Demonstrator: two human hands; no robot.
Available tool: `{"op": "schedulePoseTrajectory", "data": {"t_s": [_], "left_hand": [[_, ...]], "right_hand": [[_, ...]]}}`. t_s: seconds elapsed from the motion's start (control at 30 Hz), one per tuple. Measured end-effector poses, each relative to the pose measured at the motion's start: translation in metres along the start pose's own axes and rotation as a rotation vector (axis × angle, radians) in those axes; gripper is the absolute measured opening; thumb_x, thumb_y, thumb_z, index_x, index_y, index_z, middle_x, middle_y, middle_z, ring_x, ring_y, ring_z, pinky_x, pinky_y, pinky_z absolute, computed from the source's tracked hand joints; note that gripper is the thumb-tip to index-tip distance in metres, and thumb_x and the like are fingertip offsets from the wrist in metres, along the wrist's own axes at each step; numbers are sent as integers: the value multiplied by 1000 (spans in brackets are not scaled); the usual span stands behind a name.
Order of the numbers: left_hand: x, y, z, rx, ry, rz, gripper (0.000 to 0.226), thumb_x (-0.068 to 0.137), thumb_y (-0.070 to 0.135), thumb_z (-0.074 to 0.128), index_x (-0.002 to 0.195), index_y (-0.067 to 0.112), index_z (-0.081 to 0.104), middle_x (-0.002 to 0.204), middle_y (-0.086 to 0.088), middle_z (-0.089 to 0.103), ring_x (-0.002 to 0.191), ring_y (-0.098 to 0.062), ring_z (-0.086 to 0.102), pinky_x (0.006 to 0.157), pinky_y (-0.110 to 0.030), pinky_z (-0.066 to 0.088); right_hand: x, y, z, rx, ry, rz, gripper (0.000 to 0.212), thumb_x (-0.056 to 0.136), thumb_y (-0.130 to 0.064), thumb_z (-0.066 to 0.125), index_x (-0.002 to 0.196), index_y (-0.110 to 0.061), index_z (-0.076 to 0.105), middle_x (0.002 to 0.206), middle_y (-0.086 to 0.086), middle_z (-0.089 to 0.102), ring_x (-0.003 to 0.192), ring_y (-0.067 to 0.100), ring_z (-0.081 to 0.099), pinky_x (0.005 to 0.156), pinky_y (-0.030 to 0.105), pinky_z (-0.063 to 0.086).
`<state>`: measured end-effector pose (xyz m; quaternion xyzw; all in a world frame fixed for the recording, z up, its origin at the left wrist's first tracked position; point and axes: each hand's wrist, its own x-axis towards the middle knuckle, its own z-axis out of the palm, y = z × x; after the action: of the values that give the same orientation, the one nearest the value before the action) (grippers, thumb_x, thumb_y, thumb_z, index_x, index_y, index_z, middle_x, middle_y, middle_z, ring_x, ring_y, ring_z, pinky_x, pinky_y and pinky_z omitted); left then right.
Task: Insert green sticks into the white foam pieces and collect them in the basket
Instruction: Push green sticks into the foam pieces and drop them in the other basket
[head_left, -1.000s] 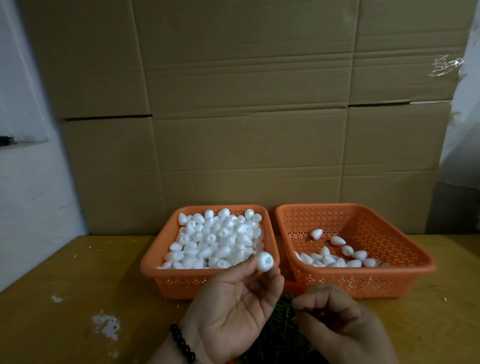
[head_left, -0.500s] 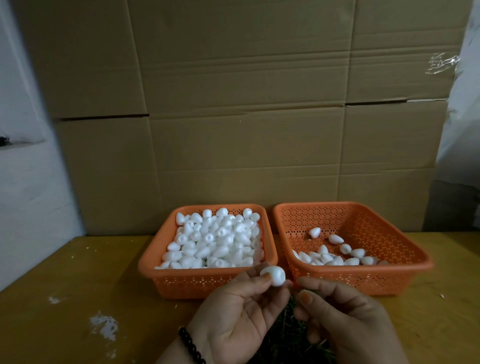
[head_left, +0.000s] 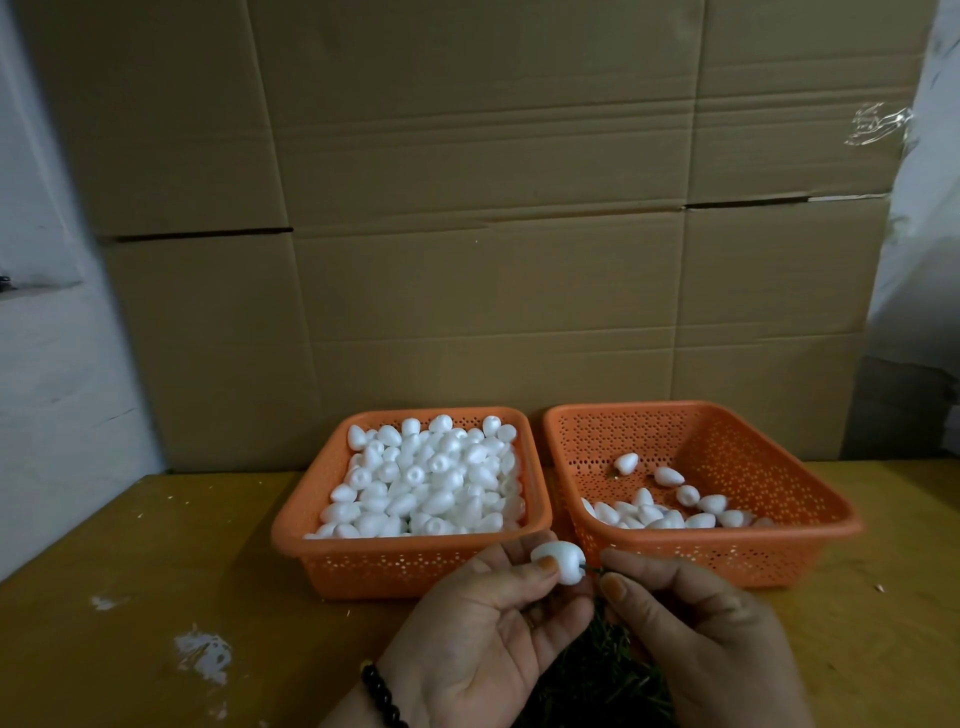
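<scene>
My left hand (head_left: 483, 623) pinches a white foam piece (head_left: 558, 558) between thumb and fingers, just in front of the two baskets. My right hand (head_left: 696, 629) pinches a thin green stick (head_left: 592, 570) whose tip is at the foam piece's right side. The left orange basket (head_left: 415, 564) is heaped with plain white foam pieces (head_left: 431, 478). The right orange basket (head_left: 727, 551) holds several foam pieces (head_left: 670, 512) along its front. A pile of green sticks (head_left: 602, 675) lies on the table below my hands, mostly hidden by them.
Both baskets stand side by side on a yellow wooden table (head_left: 156, 571) with white paint marks (head_left: 202, 654). A wall of cardboard boxes (head_left: 478, 208) rises right behind the baskets. A black bead bracelet (head_left: 379, 696) is on my left wrist.
My right hand came up from the stick pile and brought a green stick to the foam piece. My left hand lowered the foam piece and turned it toward the right hand.
</scene>
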<state>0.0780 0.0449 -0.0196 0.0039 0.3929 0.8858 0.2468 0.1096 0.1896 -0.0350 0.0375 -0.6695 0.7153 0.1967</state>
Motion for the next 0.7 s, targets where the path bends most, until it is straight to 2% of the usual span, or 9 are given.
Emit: {"op": "schedulePoseTrajectory", "data": {"t_s": [0.13,0.23,0.37,0.53,0.7], "left_hand": [[0,0,1,22,-3,-1,33,65,-9,61,97,-3,64,83,-23,69,65,-27,68,53,-33,59],[-1,-2,1,62,-11,-12,34,64,-9,63,98,-2,65,90,-22,69,74,-27,69,55,-33,59],[-1,-5,0,102,-10,0,37,65,-9,64,102,-3,64,89,-21,70,73,-25,71,55,-32,58],[-1,-5,0,117,-2,10,37,63,-8,64,99,-2,64,89,-21,71,72,-25,71,55,-32,57],[-2,-6,2,134,5,14,39,62,-7,64,101,-1,63,88,-19,71,73,-25,71,55,-32,57]], "right_hand": [[1,3,-1,-35,21,-8,19,63,3,75,64,-16,76,67,6,72,58,9,67,48,13,48],[0,2,1,-67,36,-36,17,56,-7,76,63,-23,76,66,3,73,57,6,67,51,14,50],[0,4,2,-56,44,-44,19,50,-15,74,65,-26,76,64,6,72,54,11,66,50,18,52],[0,6,2,-50,24,-61,20,50,-13,75,66,-25,77,69,6,73,65,18,70,56,24,57],[1,7,1,-36,-2,-54,20,50,-12,74,66,-22,78,72,4,74,71,16,72,58,20,56]]}}
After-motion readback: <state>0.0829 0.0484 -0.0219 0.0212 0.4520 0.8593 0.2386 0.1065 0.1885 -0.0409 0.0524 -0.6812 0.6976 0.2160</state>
